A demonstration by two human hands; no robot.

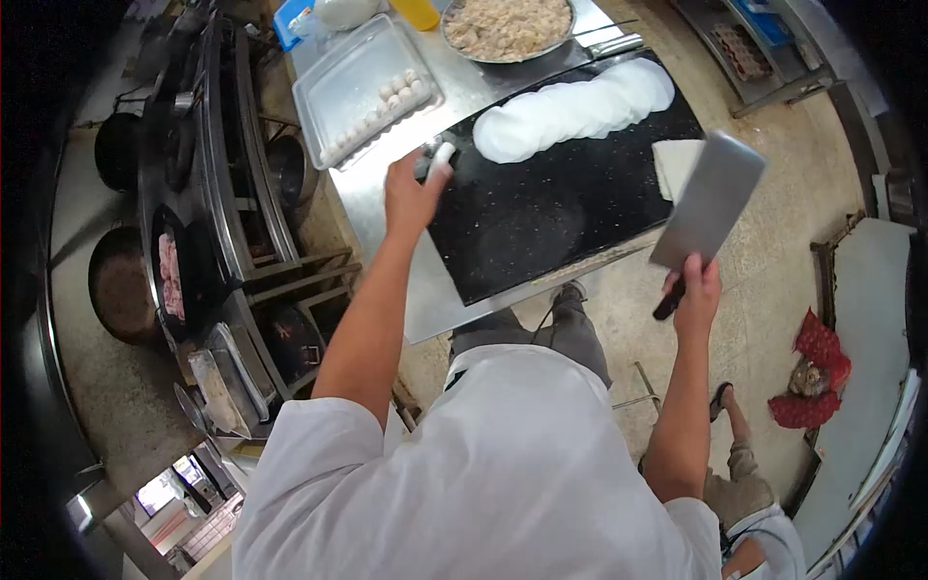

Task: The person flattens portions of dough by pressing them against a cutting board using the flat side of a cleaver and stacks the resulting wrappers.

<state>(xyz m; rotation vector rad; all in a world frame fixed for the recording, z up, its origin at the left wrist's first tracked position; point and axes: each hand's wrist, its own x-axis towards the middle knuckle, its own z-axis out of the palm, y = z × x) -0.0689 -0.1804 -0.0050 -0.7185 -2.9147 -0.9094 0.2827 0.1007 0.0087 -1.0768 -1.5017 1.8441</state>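
Note:
My left hand (411, 193) is at the left edge of a black speckled board (522, 222), its thumb and fingers closed around a small piece of white dough (444, 155). In my right hand (698, 290) is a cleaver (713, 198), gripped by its dark handle and raised off the board's right side with its broad blade pointing up and away. Thin round dough wrappers (575, 111) overlap in a long row along the board's far side. Left of the board, a clear plastic tray (324, 101) holds several small dough balls (372, 118).
A large bowl of chunky filling (507, 27) stands behind the board, near a yellow bottle (416, 12). A pale folded cloth (674, 164) lies at the board's right edge. Woks (124, 285) line the left side. Another person (749, 493) is at lower right, near red mesh sacks (812, 372).

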